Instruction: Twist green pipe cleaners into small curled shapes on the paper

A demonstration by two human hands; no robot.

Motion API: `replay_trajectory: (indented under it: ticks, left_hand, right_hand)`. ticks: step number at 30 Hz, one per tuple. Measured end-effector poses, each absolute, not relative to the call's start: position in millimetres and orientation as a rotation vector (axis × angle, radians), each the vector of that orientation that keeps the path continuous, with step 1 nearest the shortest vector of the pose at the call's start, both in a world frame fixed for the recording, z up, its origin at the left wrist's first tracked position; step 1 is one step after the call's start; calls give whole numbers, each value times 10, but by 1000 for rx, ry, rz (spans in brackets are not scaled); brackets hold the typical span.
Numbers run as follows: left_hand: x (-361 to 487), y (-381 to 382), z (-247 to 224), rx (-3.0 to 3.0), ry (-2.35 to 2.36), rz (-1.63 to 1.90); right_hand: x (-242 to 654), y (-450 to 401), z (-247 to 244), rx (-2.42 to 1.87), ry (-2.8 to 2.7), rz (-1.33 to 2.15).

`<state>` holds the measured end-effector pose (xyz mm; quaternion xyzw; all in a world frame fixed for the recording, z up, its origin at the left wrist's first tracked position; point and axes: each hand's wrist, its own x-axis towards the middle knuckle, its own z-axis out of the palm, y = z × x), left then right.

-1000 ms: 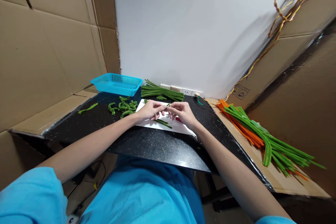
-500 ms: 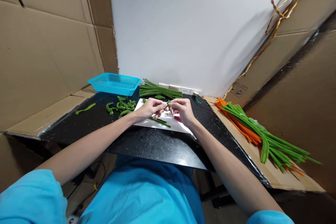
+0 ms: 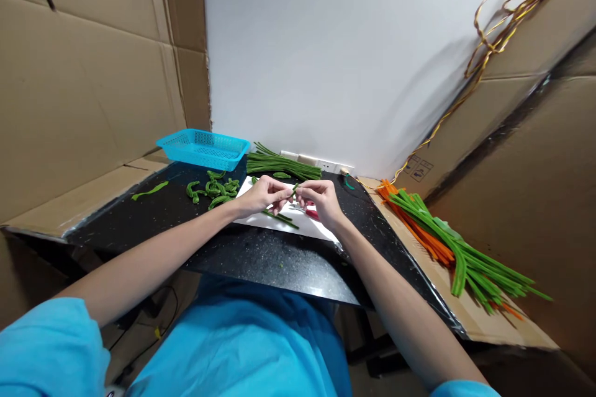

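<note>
A person in a bright blue top works at a speckled black countertop (image 3: pixel 261 254), the left hand (image 3: pixel 261 193) and right hand (image 3: pixel 321 198) meeting fingertip to fingertip over a white rectangular sheet (image 3: pixel 305 226). Between them they pinch a short, thin green fuzzy stem (image 3: pixel 295 187), each hand closed on one end of it, so it hangs in the air just above the sheet rather than lying on it. Directly beneath the hands lie two or three loose dark green stems (image 3: pixel 282 218) and a small red object (image 3: pixel 311 213), partly hidden by the right hand. Just beyond the left hand sits a heap of curled green pieces (image 3: pixel 215 188), with a single flat green strip (image 3: pixel 149 190) farther out on that side and a shallow turquoise plastic basket (image 3: pixel 203 147) behind. Past the fingertips, against the white wall, is a bundle of long dark green stems (image 3: pixel 284 164); well off to the right hand's side, long green and orange stems (image 3: pixel 447 242) fan across brown cardboard. The grip is at the very tips of the fingers on a slender piece, so a slip of either pinch could likely drop it among the loose stems below, where it might be hard to tell apart; too hard a bend might kink it.
</note>
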<state>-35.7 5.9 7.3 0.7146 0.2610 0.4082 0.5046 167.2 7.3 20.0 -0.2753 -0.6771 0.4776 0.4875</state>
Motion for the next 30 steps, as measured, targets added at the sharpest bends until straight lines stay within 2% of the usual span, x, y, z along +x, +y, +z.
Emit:
replay_trajectory:
  ticks: [20,30]
  left_hand:
    - [-344,118,-39,1616,791,1056]
    - [-335,109,-13,1628,841,1147]
  right_hand:
    - [1679,90,163,-749,-1882,790]
    - [1678,115,113,-729,-1863,795]
